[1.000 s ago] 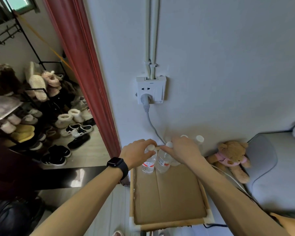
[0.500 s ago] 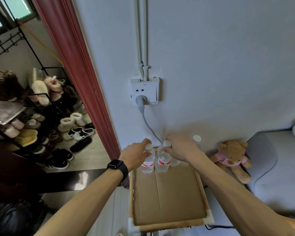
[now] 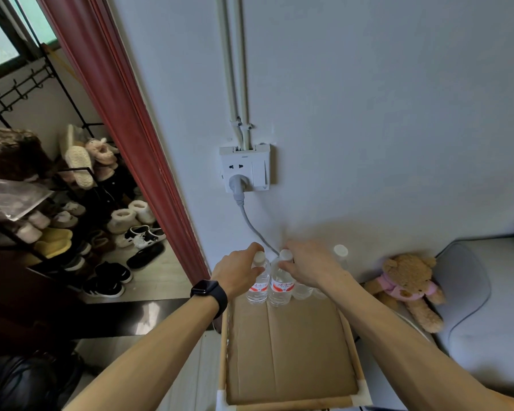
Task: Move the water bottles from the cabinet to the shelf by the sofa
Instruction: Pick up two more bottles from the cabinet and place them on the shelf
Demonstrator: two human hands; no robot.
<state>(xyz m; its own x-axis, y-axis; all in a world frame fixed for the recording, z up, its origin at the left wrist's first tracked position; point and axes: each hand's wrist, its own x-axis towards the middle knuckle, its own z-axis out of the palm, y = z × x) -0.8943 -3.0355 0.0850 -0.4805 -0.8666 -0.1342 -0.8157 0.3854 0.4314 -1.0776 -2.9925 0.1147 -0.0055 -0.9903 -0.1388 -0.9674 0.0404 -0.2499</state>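
**Two bottles gripped at the shelf's far edge**

The left bottle (image 3: 258,281) and second bottle (image 3: 280,284) – both clear w/ red-and-white labels and white caps – stand upright, touching side by side, at the far-left corner of the shelf (image 3: 288,351), close to the wall. Left hand (image 3: 238,272) has its fingers curled round the left bottle's neck, thumb up near the cap. Right hand (image 3: 309,265) grasps the second bottle at its neck, thumb and fingers pinching just below the cap. More bottles stand along the same far edge to the right, mostly hidden behind the right hand; one white cap (image 3: 340,250) shows past the knuckles. The shelf top is lined w/ cardboard; its near part is bare.

A black watch (image 3: 209,293) sits on the left wrist. Above the bottles is a wall socket (image 3: 244,169) w/ a grey cord (image 3: 251,223) running down behind them. Off the shelf's right edge a teddy bear (image 3: 407,286) leans on a grey sofa (image 3: 487,321). Far left – a shoe rack (image 3: 72,218) beyond a red door frame (image 3: 125,114).
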